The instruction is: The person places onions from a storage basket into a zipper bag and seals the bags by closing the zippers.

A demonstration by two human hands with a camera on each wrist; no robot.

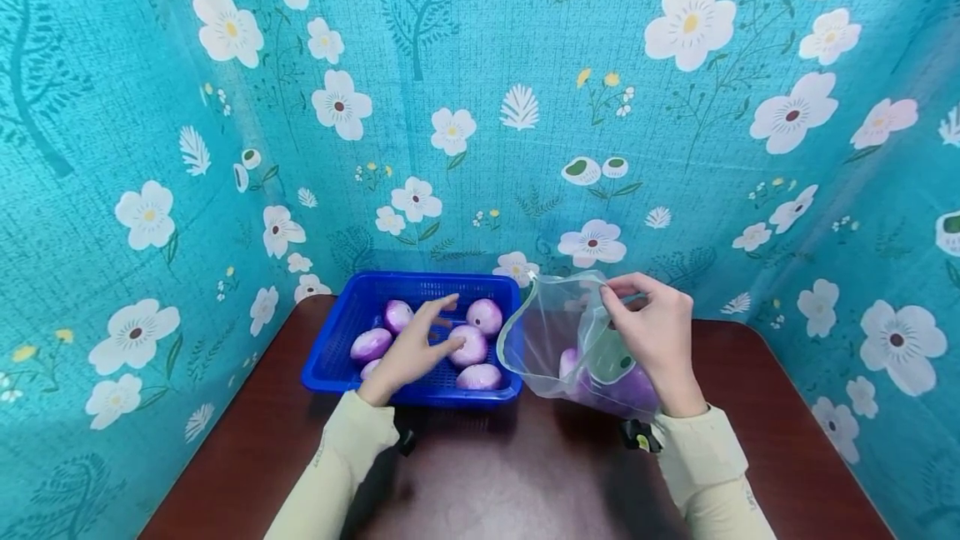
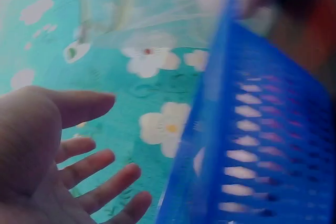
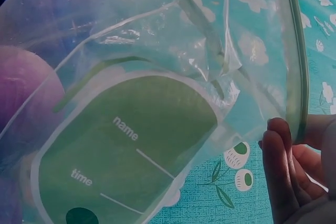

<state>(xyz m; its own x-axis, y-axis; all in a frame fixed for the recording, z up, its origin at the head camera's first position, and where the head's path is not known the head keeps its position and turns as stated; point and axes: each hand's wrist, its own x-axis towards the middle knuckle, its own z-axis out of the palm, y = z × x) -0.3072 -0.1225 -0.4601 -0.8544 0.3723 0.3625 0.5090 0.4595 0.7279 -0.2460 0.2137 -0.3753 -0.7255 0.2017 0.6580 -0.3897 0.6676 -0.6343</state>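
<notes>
My left hand [image 1: 414, 350] hovers over a blue plastic basket [image 1: 318, 365], fingers spread and holding nothing. In the left wrist view the hand [image 2: 79, 156] is beside the basket's slotted wall [image 2: 247, 124]. Several purple onions lie in the basket, among them one onion [image 1: 483, 317] at the back right and another onion [image 1: 371, 345] at the left. My right hand [image 1: 651, 327] pinches the top edge of a clear zip bag [image 1: 551, 307], its mouth open towards the basket. Purple onions [image 1: 626, 390] show through the bag's lower part. A green label [image 3: 131, 135] reads "name" and "time".
Both the basket and the bag rest on a dark reddish-brown table [image 1: 495, 473]. A turquoise flowered cloth [image 1: 480, 148] hangs behind and along both sides. Black wrist straps [image 1: 637, 434] show by the sleeves.
</notes>
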